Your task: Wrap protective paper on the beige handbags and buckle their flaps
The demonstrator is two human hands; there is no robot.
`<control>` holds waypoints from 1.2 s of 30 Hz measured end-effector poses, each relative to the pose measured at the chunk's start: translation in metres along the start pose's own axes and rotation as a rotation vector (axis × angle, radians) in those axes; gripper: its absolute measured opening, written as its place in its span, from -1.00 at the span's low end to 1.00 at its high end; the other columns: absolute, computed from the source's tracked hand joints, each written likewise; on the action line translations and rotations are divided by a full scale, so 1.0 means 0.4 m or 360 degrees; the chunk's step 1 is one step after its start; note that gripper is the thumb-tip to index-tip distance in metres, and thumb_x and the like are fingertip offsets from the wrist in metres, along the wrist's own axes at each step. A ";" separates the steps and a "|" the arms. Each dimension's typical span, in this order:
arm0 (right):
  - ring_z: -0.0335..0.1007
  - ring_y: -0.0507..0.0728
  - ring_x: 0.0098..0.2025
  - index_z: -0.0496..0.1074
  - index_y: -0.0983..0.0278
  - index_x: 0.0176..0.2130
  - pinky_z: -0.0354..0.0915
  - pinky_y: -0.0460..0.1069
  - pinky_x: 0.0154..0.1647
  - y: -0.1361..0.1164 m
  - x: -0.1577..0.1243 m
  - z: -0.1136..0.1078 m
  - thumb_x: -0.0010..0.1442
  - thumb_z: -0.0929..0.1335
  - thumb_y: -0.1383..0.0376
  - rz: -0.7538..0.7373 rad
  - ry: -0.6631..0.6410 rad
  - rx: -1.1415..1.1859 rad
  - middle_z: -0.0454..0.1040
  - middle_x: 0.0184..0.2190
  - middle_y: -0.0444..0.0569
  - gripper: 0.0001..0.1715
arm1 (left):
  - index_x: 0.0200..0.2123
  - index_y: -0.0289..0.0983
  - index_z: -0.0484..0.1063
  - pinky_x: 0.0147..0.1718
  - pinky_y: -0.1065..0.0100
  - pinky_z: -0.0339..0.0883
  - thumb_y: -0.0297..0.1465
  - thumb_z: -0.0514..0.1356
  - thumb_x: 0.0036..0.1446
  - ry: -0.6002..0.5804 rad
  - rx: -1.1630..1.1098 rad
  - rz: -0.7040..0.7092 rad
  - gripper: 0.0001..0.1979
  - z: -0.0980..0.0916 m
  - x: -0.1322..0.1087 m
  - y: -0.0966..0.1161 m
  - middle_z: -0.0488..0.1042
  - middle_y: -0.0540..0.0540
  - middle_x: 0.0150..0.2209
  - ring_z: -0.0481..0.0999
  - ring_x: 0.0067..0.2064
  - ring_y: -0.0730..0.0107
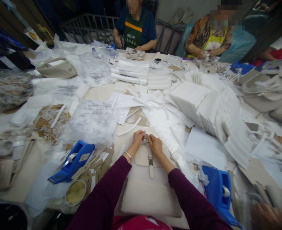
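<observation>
A beige handbag (150, 198) lies in front of me, its flap and body toward my waist. A strap with a metal buckle (151, 162) runs down the middle of the flap. At the bag's far edge, my left hand (138, 139) and my right hand (156, 145) meet, fingers pinched closed. Between the fingertips is a small grey-beige strap piece (146, 136); its exact form is too small and blurred to tell. My right forearm passes over the bag's right side. A white foam strip (129, 127) lies just beyond my left hand.
Blue tape dispensers (75, 161) (218, 188) stand on both sides, with a tape roll (76, 192) at the left. Stacked white foam sheets (212, 102), plastic bags (93, 119) and card scraps (51, 123) crowd the table. Co-workers (137, 32) (209, 38) work opposite.
</observation>
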State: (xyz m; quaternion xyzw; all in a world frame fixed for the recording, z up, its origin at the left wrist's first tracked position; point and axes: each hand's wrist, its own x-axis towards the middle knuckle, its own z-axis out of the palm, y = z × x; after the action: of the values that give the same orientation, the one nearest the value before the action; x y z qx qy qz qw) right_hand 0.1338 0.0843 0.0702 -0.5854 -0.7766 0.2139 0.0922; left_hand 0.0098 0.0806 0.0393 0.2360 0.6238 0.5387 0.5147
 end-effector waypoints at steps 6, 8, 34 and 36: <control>0.32 0.08 -0.41 0.43 0.22 -0.27 -0.08 -0.06 -0.45 -0.016 -0.001 -0.003 0.30 0.16 0.10 -0.0048 -0.0047 -0.0172 0.50 -0.43 0.00 -0.62 | -0.64 -0.27 0.28 -0.53 0.44 0.10 -0.21 0.21 -0.09 0.0093 0.0221 0.0144 -0.72 -0.006 0.014 -0.018 0.24 0.08 -0.67 0.20 -0.57 0.53; 0.36 0.10 -0.39 0.44 0.22 -0.26 -0.04 -0.06 -0.43 -0.023 0.000 -0.003 0.30 0.15 0.10 -0.0039 -0.0071 -0.0239 0.51 -0.41 0.03 -0.61 | -0.65 -0.26 0.29 -0.51 0.44 0.10 -0.25 0.22 -0.09 0.0126 0.0313 0.0208 -0.74 -0.009 0.017 -0.017 0.24 0.08 -0.67 0.20 -0.56 0.51; 0.19 -0.01 -0.66 0.35 0.22 -0.14 0.11 -0.13 -0.58 0.027 0.067 0.044 0.12 0.22 0.19 -0.0037 -0.0403 0.1167 0.28 -0.69 -0.27 -0.69 | -0.49 -0.28 0.31 -0.51 0.47 0.19 -0.43 0.21 -0.16 -0.0304 0.0188 0.0111 -0.88 -0.074 0.039 -0.017 0.32 0.09 -0.59 0.30 -0.56 0.56; 0.13 -0.02 -0.72 0.36 0.25 -0.13 0.09 -0.13 -0.66 0.038 0.083 0.048 0.12 0.20 0.15 0.0085 -0.0492 0.1438 0.30 -0.70 -0.26 -0.63 | -0.45 -0.27 0.30 -0.49 0.48 0.18 -0.43 0.19 -0.13 -0.0342 0.0155 0.0148 -0.89 -0.087 0.041 -0.014 0.30 0.10 -0.59 0.30 -0.55 0.55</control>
State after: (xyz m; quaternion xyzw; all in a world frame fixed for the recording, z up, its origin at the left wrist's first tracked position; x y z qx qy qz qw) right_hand 0.1295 0.1149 0.0429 -0.4677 -0.5952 0.6170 0.2154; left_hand -0.0259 0.0778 0.0239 0.3459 0.5789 0.5027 0.5409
